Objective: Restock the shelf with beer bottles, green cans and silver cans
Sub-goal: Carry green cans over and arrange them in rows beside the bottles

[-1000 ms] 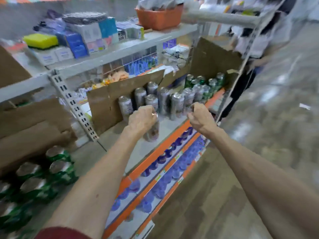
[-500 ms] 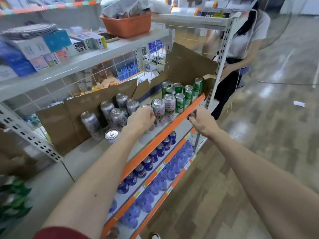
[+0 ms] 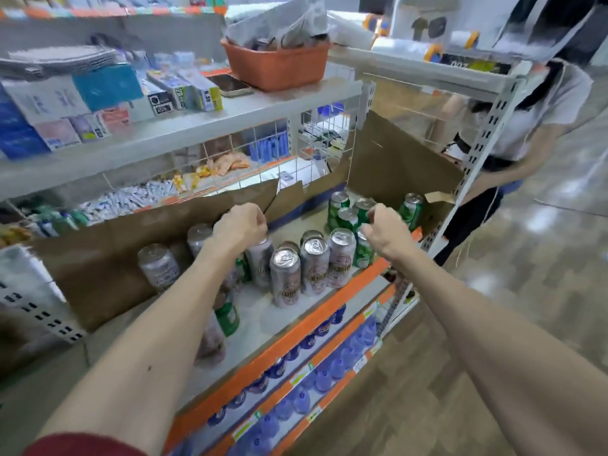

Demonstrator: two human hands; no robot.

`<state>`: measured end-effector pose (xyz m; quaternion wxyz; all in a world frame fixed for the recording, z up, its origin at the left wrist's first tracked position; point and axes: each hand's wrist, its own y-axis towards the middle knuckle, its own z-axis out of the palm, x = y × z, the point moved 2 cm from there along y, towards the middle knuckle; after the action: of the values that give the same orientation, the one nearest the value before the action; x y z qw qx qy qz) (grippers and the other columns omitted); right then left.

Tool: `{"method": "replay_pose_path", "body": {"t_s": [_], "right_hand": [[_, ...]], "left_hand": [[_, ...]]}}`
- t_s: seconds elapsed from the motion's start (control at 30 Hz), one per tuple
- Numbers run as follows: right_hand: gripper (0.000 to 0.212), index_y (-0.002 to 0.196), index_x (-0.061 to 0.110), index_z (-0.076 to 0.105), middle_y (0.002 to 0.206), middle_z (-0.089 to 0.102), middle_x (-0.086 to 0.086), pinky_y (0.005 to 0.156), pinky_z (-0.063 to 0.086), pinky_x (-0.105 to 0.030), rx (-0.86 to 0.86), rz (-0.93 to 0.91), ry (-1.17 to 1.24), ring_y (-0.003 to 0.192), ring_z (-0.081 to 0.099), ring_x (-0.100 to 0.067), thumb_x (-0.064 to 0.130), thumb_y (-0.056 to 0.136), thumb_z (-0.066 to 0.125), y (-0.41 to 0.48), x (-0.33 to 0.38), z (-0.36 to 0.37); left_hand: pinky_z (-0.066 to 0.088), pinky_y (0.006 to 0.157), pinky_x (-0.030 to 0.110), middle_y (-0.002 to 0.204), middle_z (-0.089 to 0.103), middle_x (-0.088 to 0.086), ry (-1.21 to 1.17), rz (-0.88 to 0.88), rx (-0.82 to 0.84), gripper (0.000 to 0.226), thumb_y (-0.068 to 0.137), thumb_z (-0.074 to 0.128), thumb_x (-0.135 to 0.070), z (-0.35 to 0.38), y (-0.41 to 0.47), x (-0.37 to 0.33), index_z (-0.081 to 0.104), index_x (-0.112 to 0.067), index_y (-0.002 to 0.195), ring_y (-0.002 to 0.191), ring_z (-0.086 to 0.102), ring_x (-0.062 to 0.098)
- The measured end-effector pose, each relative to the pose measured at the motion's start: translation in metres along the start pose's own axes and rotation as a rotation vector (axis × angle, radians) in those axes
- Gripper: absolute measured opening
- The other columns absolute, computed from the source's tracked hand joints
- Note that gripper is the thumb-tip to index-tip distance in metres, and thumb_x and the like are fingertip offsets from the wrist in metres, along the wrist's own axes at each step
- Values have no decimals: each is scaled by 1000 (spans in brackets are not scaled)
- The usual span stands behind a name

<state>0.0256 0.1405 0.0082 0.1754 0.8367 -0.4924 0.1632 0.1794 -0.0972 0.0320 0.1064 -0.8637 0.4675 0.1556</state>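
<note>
Left hand [image 3: 241,225] at frame centre, fingers curled down over the top of a silver can [image 3: 260,266], upright on the shelf [image 3: 256,327] just left of the other silver cans [image 3: 314,261]. Right hand [image 3: 383,230] is curled above the green cans [image 3: 339,205]; can't tell if it holds one.

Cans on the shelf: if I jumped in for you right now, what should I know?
Left hand: grips the top of a silver can standing on the shelf.
Right hand: fingers curled over a green can; whether it grips is unclear.
Done: silver cans stand at the front, green cans behind on the right.
To do: let go, bring more cans; no beer bottles in sight.
</note>
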Motion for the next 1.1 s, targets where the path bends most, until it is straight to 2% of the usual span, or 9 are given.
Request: {"method": "replay_pose_path", "body": {"t_s": [0.2, 0.33, 0.43, 0.5, 0.57, 0.7, 0.8, 0.9, 1.1], "right_hand": [[13, 95, 6, 54, 101, 62, -17, 71, 37, -33, 104, -175, 49, 93, 57, -34, 17, 89, 53, 51, 61, 28], [25, 108, 4, 53, 111, 58, -14, 75, 38, -34, 260, -293, 32, 100, 55, -32, 24, 92, 56, 74, 103, 57], [28, 107, 5, 55, 109, 60, -14, 76, 46, -36, 409, -374, -53, 98, 56, -32, 24, 87, 60, 86, 118, 79], [25, 104, 7, 56, 105, 62, -13, 78, 52, -38, 483, -391, -108, 94, 58, -32, 19, 82, 61, 93, 122, 89], [24, 103, 6, 57, 103, 62, -13, 76, 52, -35, 561, -383, -156, 93, 59, -32, 14, 81, 62, 101, 120, 96], [5, 81, 2, 57, 86, 57, -14, 56, 39, -27, 699, -419, -285, 84, 58, -32, 4, 81, 61, 107, 106, 108], [20, 66, 6, 47, 72, 47, -10, 50, 34, -24, 753, -433, -351, 78, 50, -26, 3, 84, 55, 106, 95, 115], [26, 64, 8, 44, 78, 49, -11, 56, 38, -25, 790, -401, -336, 78, 50, -26, 6, 85, 59, 107, 85, 119], [27, 63, 6, 47, 79, 55, -15, 58, 40, -28, 822, -353, -329, 75, 54, -27, 9, 84, 65, 110, 78, 125]], "left_hand": [[54, 85, 41, 106, 70, 8, -15, -124, -45, 13, 88, 63, -39, -14, 14, 37, 66, -26, 91, 100, 65, 34], [54, 87, 43, 109, 71, 4, -22, -201, -80, 21, 84, 64, -34, -19, 12, 56, 69, -27, 103, 102, 65, 30], [52, 76, 37, 97, 72, 8, 20, -284, -56, 13, 84, 66, -36, -16, 4, 63, 70, -24, 82, 96, 66, 34], [42, 64, 34, 85, 69, 16, 34, -375, -7, 37, 84, 68, -41, -15, -4, 65, 53, -16, 60, 85, 65, 38], [41, 61, 31, 77, 65, 13, 68, -470, 79, 46, 82, 69, -46, -13, -17, 65, 46, -15, 58, 74, 61, 33], [51, 68, 32, 63, 64, 1, 115, -631, 301, 40, 76, 76, -46, 0, -39, 67, 60, -11, 65, 66, 64, 23], [48, 70, 32, 69, 58, 0, 135, -688, 387, 41, 76, 79, -43, 18, -48, 65, 54, -12, 68, 78, 61, 25], [51, 78, 33, 94, 67, 5, 162, -707, 396, 40, 70, 82, -44, 33, -49, 65, 57, -16, 80, 93, 65, 26], [52, 77, 35, 98, 67, 5, 174, -742, 371, 44, 62, 85, -45, 50, -46, 71, 61, -22, 90, 89, 63, 27]]}}
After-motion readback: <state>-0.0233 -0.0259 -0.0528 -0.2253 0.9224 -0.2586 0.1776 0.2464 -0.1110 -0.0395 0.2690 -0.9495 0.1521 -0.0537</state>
